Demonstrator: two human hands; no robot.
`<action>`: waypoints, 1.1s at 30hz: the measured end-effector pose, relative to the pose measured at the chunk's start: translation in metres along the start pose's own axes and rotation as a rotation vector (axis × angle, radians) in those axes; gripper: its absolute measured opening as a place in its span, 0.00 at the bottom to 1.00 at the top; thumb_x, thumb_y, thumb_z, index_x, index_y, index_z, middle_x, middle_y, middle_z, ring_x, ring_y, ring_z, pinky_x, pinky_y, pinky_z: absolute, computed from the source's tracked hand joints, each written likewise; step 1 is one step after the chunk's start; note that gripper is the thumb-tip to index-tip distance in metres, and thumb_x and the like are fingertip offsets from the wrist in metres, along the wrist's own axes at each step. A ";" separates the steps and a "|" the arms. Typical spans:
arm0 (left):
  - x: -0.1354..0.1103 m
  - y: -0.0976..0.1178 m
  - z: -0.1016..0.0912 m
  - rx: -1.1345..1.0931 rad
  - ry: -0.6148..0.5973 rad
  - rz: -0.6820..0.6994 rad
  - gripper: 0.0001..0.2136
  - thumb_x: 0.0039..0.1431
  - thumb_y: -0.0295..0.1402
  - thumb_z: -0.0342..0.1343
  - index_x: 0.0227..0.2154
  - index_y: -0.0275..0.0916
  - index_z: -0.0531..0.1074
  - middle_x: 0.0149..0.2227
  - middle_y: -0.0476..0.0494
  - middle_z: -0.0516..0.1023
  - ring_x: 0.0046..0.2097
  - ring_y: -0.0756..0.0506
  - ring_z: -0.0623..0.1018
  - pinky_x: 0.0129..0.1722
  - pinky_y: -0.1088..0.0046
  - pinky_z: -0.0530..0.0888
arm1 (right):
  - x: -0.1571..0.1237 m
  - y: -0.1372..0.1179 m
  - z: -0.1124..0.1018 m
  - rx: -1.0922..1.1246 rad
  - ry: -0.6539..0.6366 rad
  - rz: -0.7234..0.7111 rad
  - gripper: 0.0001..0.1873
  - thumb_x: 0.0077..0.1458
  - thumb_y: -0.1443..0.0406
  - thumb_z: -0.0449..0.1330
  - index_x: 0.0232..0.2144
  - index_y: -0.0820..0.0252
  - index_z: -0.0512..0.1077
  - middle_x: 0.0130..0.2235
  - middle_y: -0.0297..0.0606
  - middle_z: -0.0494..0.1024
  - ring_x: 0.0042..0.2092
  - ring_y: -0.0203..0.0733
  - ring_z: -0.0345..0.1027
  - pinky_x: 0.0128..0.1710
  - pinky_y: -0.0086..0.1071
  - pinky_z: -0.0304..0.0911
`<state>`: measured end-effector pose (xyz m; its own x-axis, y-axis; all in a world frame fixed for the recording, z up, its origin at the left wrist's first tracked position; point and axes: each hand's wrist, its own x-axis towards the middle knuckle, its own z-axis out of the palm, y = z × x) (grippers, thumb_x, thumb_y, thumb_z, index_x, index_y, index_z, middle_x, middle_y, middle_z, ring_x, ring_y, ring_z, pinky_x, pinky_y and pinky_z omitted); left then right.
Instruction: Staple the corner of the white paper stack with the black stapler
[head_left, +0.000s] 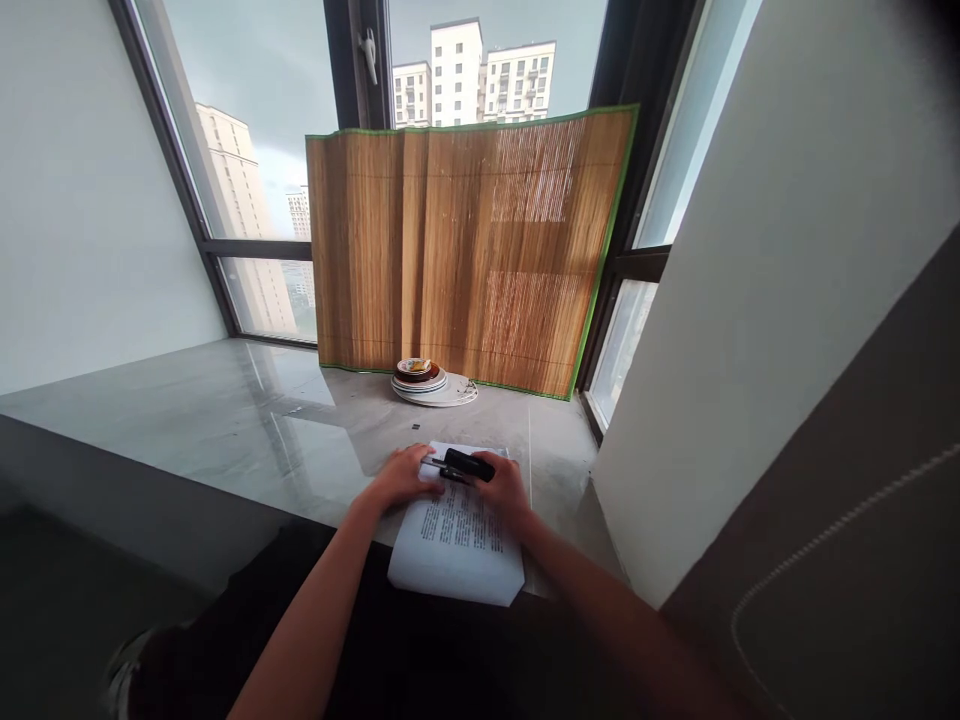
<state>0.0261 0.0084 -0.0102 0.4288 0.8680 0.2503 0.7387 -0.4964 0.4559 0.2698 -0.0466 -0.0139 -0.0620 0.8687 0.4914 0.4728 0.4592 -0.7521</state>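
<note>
A black stapler (466, 464) lies across the upper part of some printed paper sheets (461, 540). My right hand (504, 490) is closed around the stapler's right end. From its left end a thin silver metal part sticks out toward my left hand (403, 478). The fingers and thumb of that hand are curled about this metal end, though the exact contact is too small to make out. The sheets lie on the stone sill, with their near edge hanging over its front.
A stack of plates and bowls (420, 380) stands on the grey sill (337, 410) beyond the paper. Behind it a bamboo mat (457, 250) with green edging leans on the windows. A small dark piece (415, 427) lies before the plates. A white wall (720, 300) rises at right.
</note>
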 end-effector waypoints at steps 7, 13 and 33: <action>0.008 0.008 0.002 -0.919 0.186 -0.184 0.36 0.54 0.43 0.70 0.62 0.37 0.64 0.65 0.27 0.68 0.61 0.37 0.75 0.62 0.56 0.71 | -0.004 -0.006 -0.004 -0.151 0.190 -0.290 0.14 0.62 0.68 0.61 0.49 0.53 0.80 0.49 0.40 0.83 0.51 0.48 0.75 0.55 0.43 0.68; 0.003 0.018 -0.005 -1.334 -0.124 -0.280 0.12 0.57 0.30 0.69 0.42 0.31 0.79 0.47 0.35 0.83 0.47 0.45 0.82 0.51 0.72 0.77 | -0.006 -0.010 -0.003 -0.269 0.233 -0.637 0.17 0.65 0.74 0.58 0.49 0.52 0.79 0.50 0.36 0.83 0.51 0.45 0.75 0.54 0.44 0.65; 0.004 0.013 -0.011 -1.503 -0.045 -0.444 0.11 0.68 0.20 0.53 0.42 0.26 0.81 0.47 0.32 0.84 0.46 0.47 0.84 0.53 0.78 0.79 | -0.008 -0.014 -0.005 -0.441 0.125 -0.667 0.21 0.64 0.77 0.56 0.50 0.52 0.79 0.51 0.35 0.82 0.53 0.45 0.72 0.56 0.44 0.61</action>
<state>0.0318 0.0058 0.0062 0.3609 0.9217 -0.1421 -0.3583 0.2777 0.8913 0.2682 -0.0607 -0.0052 -0.3667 0.3989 0.8405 0.6756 0.7352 -0.0542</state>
